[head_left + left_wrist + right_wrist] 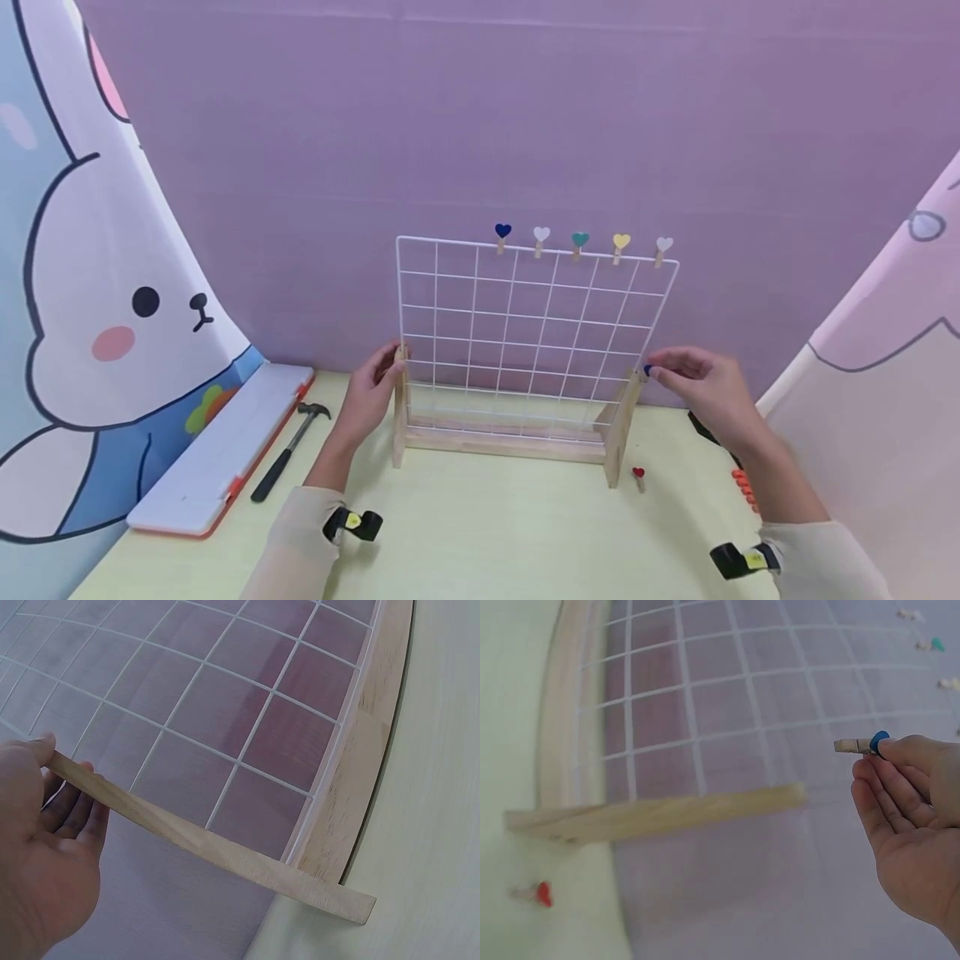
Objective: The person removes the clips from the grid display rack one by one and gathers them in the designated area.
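A white wire grid point(510, 315) stands upright in a wooden stand point(506, 443) on the table. Several small wooden clothespins with hearts are clipped along its top wire, among them a dark blue one point(503, 231), a green one point(580, 241) and a yellow one point(621, 242). My left hand point(370, 390) grips the top of the stand's left side post point(202, 844) between thumb and fingers. With thumb and index finger my right hand point(708, 387) pinches a blue heart clothespin point(859, 745), beside the grid's right edge, its wooden end pointing toward the grid.
A red heart clothespin point(638, 474) lies on the table by the stand's right foot. At left are a claw hammer point(281, 465) and a long white case point(225, 458) with an orange edge. Orange pieces point(745, 490) lie partly behind the right forearm.
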Demonstrator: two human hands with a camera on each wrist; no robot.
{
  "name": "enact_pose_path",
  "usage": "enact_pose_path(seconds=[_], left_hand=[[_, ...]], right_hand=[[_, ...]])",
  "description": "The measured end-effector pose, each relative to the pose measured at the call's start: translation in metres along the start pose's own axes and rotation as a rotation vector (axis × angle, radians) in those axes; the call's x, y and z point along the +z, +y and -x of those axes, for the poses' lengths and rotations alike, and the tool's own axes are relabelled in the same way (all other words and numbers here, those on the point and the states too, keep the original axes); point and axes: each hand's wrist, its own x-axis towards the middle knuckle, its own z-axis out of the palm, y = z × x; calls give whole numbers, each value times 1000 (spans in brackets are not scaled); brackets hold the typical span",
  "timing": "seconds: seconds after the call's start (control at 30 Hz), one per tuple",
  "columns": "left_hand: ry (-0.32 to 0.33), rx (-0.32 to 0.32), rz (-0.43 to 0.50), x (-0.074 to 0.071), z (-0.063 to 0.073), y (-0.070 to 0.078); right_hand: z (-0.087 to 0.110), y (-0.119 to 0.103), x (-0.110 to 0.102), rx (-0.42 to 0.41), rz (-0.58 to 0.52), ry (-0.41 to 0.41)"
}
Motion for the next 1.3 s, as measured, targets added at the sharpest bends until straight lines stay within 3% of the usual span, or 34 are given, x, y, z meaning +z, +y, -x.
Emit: enact_pose_path(seconds=[0.53,0.77,0.97,1.3], left_hand=[[13,16,-9,1,0,2],[5,-2,-10,0,1,3],[7,-7,-22,0,0,5],[9,1,-11,1,1,4]], right_hand=[[37,82,23,131,-32,-5],[46,111,30,141,-54,6],[50,134,40,206,-99,2],[55,161,52,324,0,-32]])
